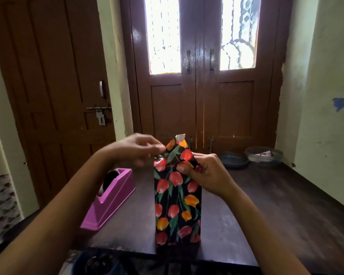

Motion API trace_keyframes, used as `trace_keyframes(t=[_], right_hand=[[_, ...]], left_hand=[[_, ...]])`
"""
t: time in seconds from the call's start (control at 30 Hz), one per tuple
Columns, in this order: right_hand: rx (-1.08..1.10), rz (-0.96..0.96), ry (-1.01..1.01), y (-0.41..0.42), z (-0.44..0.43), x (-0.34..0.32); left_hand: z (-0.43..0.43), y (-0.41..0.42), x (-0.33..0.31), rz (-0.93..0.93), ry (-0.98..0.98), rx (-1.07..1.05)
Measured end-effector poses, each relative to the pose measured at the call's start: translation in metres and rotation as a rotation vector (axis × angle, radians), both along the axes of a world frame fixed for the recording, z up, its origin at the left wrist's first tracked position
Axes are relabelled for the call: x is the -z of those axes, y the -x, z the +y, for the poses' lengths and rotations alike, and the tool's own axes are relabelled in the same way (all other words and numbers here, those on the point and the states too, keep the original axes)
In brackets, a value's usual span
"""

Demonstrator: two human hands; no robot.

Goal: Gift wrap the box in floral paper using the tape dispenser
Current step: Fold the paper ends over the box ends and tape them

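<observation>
Head: hands (205, 171) on wrapped box (178, 205).

Daylight is glaring through the glazed panes of brown double doors (204, 76); pale walls (326, 76) are flanking a dark table (276, 205).

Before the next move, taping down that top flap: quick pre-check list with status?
1. Box upright on the table: ok.
2. Sides covered in floral paper: ok on the visible face; back cannot tell.
3. Top flap folded flat: not ok, it points up.
4. Right hand pinching the fold: ok.
5. Tape piece in left hand: cannot tell, hand is blurred.
6. Dispenser near, left of box: ok.
</observation>
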State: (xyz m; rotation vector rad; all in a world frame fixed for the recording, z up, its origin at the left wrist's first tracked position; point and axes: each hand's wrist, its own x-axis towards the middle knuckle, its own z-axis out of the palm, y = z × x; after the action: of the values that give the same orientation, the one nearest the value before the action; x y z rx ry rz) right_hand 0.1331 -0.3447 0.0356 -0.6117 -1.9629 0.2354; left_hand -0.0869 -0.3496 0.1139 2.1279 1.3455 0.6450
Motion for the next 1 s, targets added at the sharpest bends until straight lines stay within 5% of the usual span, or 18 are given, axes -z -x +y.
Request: trace_keyframes(t=[0.1, 0.47, 0.67, 0.77, 1.0], right_hand=[[-0.034, -0.012, 0.021, -0.004, -0.008, -0.001], [0.144, -0.172, -0.064, -0.019, 0.008, -0.009], [0.168, -0.184, -0.083, -0.016, 0.017, 0.003], [0.172, -0.164, -0.075, -0.013, 0.02, 0.004], [0.179, -0.173, -0.06, -0.015, 0.022, 0.003]], left_hand=[[-0.004, 0.006, 0.021, -0.121, 0.256, 0.192], [0.016, -0.022, 0.042, -0.178, -0.077, 0.167], [0.035, -0.01, 0.031, -0.331, 0.114, 0.29], [0.037, -0.021, 0.015, -0.414, -0.031, 0.198], [0.054, -0.07, -0.004, -0.178, -0.541, -0.021]])
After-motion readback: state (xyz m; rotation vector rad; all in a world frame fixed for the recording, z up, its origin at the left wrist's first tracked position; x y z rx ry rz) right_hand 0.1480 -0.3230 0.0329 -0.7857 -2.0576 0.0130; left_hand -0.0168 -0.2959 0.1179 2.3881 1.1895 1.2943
